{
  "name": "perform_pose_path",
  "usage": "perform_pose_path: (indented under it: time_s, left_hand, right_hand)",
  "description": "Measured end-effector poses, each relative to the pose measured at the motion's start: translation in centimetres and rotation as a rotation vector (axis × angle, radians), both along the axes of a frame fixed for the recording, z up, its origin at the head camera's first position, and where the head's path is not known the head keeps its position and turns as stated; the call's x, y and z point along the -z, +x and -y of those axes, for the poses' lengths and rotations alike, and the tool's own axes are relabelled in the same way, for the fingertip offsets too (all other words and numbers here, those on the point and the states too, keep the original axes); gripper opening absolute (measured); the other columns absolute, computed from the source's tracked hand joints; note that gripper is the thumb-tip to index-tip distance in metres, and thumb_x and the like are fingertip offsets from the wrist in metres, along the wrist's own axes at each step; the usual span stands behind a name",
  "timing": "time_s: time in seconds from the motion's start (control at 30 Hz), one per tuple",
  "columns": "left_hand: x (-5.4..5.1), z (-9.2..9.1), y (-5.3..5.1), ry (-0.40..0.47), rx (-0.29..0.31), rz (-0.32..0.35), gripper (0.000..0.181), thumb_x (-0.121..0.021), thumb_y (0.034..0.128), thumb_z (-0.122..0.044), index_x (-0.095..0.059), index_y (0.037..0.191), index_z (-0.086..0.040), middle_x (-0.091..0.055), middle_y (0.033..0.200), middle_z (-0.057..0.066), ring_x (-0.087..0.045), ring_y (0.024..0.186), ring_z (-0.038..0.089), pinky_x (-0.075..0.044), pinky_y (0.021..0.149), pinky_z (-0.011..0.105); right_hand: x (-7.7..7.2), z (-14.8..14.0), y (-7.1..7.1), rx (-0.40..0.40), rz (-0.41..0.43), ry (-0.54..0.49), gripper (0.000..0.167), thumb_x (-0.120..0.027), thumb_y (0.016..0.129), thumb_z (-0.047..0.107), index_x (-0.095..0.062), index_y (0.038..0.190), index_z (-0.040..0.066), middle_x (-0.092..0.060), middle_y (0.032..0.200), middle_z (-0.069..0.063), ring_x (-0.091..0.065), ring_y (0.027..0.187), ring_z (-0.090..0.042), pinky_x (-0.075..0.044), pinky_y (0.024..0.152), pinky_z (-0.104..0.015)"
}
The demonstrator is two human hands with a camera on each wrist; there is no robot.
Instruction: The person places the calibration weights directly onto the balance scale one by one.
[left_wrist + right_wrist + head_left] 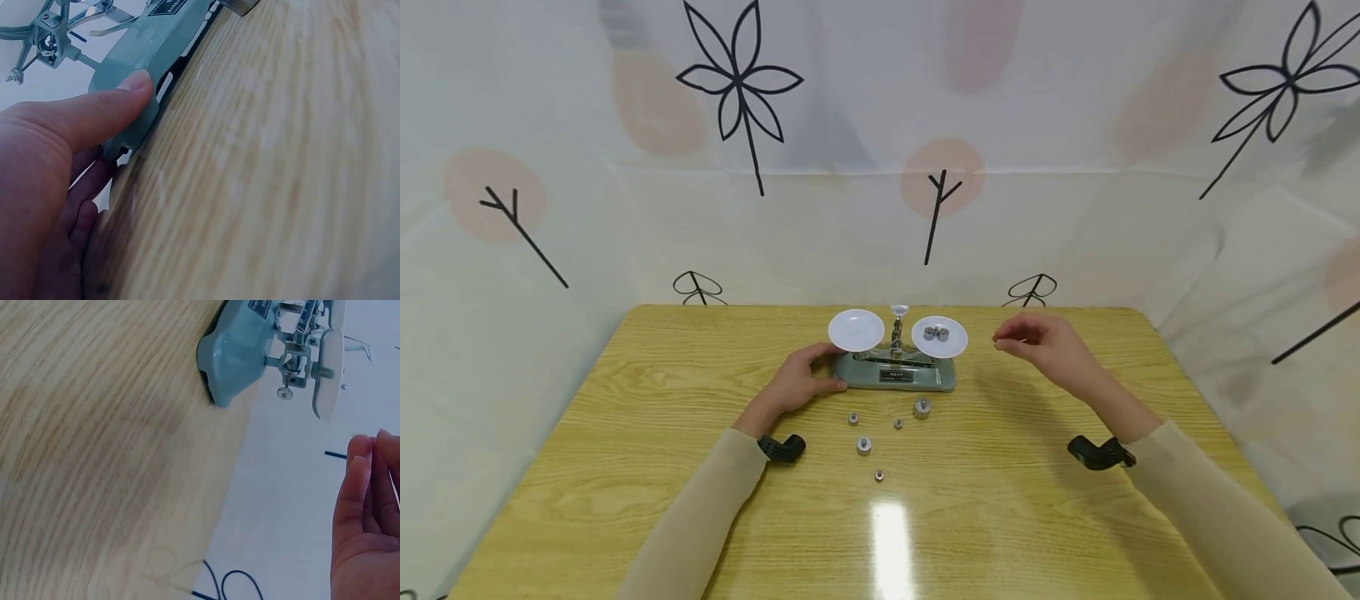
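A balance scale with a grey-green base and two white pans stands on the wooden table. My left hand grips the left end of its base, thumb on the front and fingers behind, as the left wrist view also shows. On the right pan sit small metal weights close together; the left pan bears nothing. To the right of that pan, my right hand hangs in the air, apart from the scale. Its fingertips come close to the thumb, and I see nothing between them.
Several metal weights lie loose before the scale: a larger one, a medium one and smaller ones, among them a tiny weight. A patterned cloth hangs behind the table. Each wrist wears a black camera band.
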State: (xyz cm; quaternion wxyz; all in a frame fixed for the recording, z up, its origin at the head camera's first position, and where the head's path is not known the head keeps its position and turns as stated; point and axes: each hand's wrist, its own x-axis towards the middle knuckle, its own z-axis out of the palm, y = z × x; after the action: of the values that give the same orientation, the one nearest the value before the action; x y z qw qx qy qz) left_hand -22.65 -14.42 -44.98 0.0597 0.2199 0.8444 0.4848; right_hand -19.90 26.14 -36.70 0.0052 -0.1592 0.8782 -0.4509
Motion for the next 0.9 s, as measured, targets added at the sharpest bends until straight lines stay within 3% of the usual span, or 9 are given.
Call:
perform_pose_path:
  time_s: [0.1,0.17,0.47,0.7,0.9]
  left_hand:
    - [1.6,0.2,-1.0,-0.001,-0.007,0.0,0.06,-0.082,0.0835,-0.01,-0.057,0.138,-0.004,-0.053,0.142,0.015,-0.04,0.139,0.033,-0.03,0.114,0.051]
    - [1.9,0.3,-1.2,0.005,-0.005,0.001,0.061,-0.083,0.0829,-0.012,-0.057,0.138,-0.006,-0.053,0.142,0.013,-0.041,0.138,0.032,-0.03,0.114,0.05]
    - [2.1,0.5,-1.5,0.023,0.015,0.004,0.059,-0.084,0.0817,-0.018,-0.06,0.135,-0.012,-0.057,0.139,0.007,-0.043,0.137,0.026,-0.032,0.114,0.047]
    - [2.2,0.5,-1.4,0.007,0.015,0.003,0.059,-0.084,0.0822,-0.019,-0.06,0.136,-0.012,-0.056,0.14,0.006,-0.042,0.138,0.025,-0.032,0.114,0.046]
    - [2.2,0.6,-1.5,0.025,0.02,-0.004,0.059,-0.084,0.082,-0.017,-0.06,0.136,-0.011,-0.056,0.139,0.007,-0.043,0.137,0.027,-0.033,0.114,0.047]
  right_hand:
    - [0.4,0.0,0.3,0.008,0.012,0.001,0.018,-0.07,0.095,0.021,-0.07,0.106,0.006,-0.07,0.105,-0.01,-0.067,0.089,-0.013,-0.056,0.077,-0.027]
    - [0.7,0.0,0.5,0.006,0.021,-0.007,0.018,-0.07,0.095,0.021,-0.07,0.106,0.006,-0.07,0.105,-0.011,-0.067,0.089,-0.014,-0.056,0.076,-0.027]
    - [2.6,0.4,1.2,0.015,0.079,-0.077,0.021,-0.07,0.095,0.019,-0.07,0.107,0.002,-0.07,0.104,-0.012,-0.065,0.095,-0.035,-0.057,0.08,-0.04]
    - [4.1,1.7,1.8,0.01,0.082,-0.117,0.022,-0.072,0.094,0.015,-0.07,0.106,-0.003,-0.071,0.101,-0.012,-0.065,0.093,-0.038,-0.058,0.078,-0.039]
    - [5.1,3.5,2.5,-0.046,0.104,-0.131,0.015,-0.071,0.093,0.008,-0.071,0.103,-0.002,-0.07,0.1,-0.015,-0.066,0.09,-0.031,-0.056,0.075,-0.027]
